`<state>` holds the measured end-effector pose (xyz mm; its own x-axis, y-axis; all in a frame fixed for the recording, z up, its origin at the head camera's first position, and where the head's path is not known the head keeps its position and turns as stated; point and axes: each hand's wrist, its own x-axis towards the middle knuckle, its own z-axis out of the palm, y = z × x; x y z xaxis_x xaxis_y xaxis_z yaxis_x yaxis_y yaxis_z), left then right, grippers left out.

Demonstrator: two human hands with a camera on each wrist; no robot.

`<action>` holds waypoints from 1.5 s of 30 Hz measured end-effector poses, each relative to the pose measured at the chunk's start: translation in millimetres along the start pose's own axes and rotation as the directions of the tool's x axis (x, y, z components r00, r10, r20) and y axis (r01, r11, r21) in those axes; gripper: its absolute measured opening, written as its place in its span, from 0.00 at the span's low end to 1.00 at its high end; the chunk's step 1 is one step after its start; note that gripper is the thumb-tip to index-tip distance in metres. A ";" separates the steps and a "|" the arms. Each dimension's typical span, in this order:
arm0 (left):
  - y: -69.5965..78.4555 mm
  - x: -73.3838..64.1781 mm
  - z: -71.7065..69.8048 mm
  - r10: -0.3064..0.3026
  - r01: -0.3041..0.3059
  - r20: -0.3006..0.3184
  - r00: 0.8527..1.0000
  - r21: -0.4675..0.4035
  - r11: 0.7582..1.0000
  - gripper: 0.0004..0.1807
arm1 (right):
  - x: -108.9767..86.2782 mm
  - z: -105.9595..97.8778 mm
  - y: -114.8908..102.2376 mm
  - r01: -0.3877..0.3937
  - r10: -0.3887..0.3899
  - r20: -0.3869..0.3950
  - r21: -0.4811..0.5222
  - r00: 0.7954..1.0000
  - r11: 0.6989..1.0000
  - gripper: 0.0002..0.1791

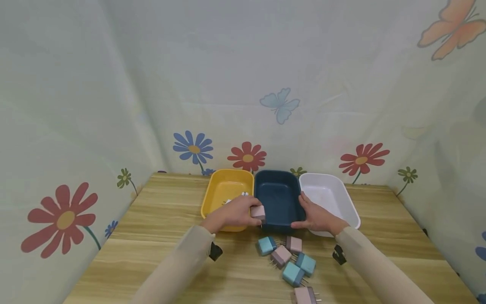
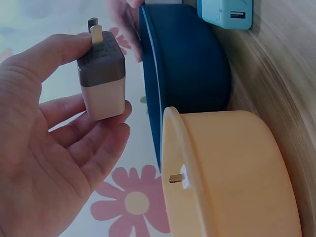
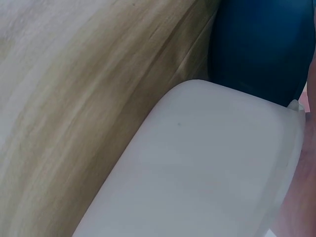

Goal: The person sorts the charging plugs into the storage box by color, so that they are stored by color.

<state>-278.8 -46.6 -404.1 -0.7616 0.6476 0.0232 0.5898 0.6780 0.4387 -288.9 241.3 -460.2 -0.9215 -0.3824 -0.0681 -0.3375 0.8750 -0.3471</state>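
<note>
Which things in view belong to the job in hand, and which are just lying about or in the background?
Likely part of the job:
pink plug in the left hand
loose pink plugs
loose blue plugs
yellow tray
dark blue tray
white tray

Seemingly just surroundings:
wooden table underneath
flowered cloth behind

Three trays [image 1: 279, 198] — three blue chargers [image 1: 293, 273], four pink chargers [image 1: 281, 256]; white chargers [image 2: 185, 177] partly hidden — count unclear.
</note>
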 end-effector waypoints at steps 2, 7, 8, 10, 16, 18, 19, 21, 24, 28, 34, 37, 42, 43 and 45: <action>-2.7 5.0 0.8 -0.009 0.009 -0.011 1.000 -0.006 1.000 0.23 | 0.1 -0.6 -0.1 0.004 -0.004 -0.004 0.002 1.000 1.000 0.62; -8.7 14.4 4.0 -0.030 0.030 -0.023 0.999 0.009 1.000 0.24 | 0.4 -1.0 0.2 0.011 -0.011 -0.009 -0.007 1.000 1.000 0.62; -9.3 15.7 4.8 -0.034 0.034 -0.023 0.999 0.010 0.999 0.25 | 0.5 -0.9 0.2 0.006 -0.006 -0.010 -0.008 1.000 1.000 0.62; -9.4 17.6 6.4 -0.041 0.042 -0.019 0.999 0.013 0.999 0.26 | 0.6 -0.2 0.2 0.003 -0.003 -0.008 -0.010 1.000 1.000 0.62; -9.5 23.7 14.2 -0.069 0.069 -0.010 0.998 0.059 0.996 0.27 | -0.1 0.1 -1.5 -0.003 0.003 -0.010 -0.018 1.000 1.000 0.61; -8.8 26.2 15.9 -0.073 0.073 -0.014 0.997 0.071 0.995 0.28 | -0.2 -0.1 -1.7 -0.002 0.001 -0.013 -0.037 1.000 0.999 0.61; -8.5 27.5 16.1 -0.070 0.071 -0.014 0.997 0.076 0.995 0.28 | -0.1 -0.5 -1.9 0.001 -0.001 -0.013 -0.040 1.000 0.999 0.60; -8.3 30.5 17.1 -0.061 0.063 -0.025 0.998 0.085 0.994 0.29 | -0.2 -1.4 -2.6 0.005 -0.005 -0.013 -0.051 1.000 0.999 0.61; -7.7 34.6 17.7 -0.069 0.071 -0.029 0.997 0.075 0.995 0.30 | -0.3 -2.4 -3.4 0.004 -0.004 -0.007 -0.051 1.000 0.999 0.62; -7.9 40.6 18.1 -0.102 0.103 -0.028 0.994 0.069 0.992 0.31 | -0.1 -2.8 -4.0 -0.010 0.010 0.001 -0.042 1.000 0.999 0.63; -10.7 51.8 20.3 -0.110 0.111 -0.015 0.994 0.088 0.990 0.30 | 0.8 -3.2 -3.6 -0.017 0.017 0.004 -0.039 1.000 0.999 0.63; -12.4 56.1 21.9 -0.112 0.113 -0.015 0.994 0.086 0.990 0.29 | 1.4 -2.2 -3.5 -0.025 0.025 0.003 -0.038 1.000 0.999 0.63; -15.8 60.9 23.3 -0.141 0.142 -0.026 0.990 0.062 0.988 0.30 | 2.1 -0.1 -2.5 -0.026 0.026 -0.007 -0.039 1.000 0.999 0.63; -16.6 61.5 23.5 -0.148 0.150 -0.027 0.989 0.059 0.987 0.30 | 2.2 0.2 -2.3 -0.026 0.026 -0.008 -0.042 1.000 0.999 0.64; -18.1 62.7 24.0 -0.160 0.161 -0.027 0.987 0.058 0.985 0.30 | 2.4 0.6 -2.3 -0.024 0.023 -0.008 -0.046 1.000 0.999 0.64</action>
<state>-330.7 -9.9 -432.1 -0.8532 0.5211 -0.0228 0.4738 0.7926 0.3838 -290.3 238.3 -460.1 -0.9307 -0.3595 -0.0682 -0.3241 0.8964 -0.3024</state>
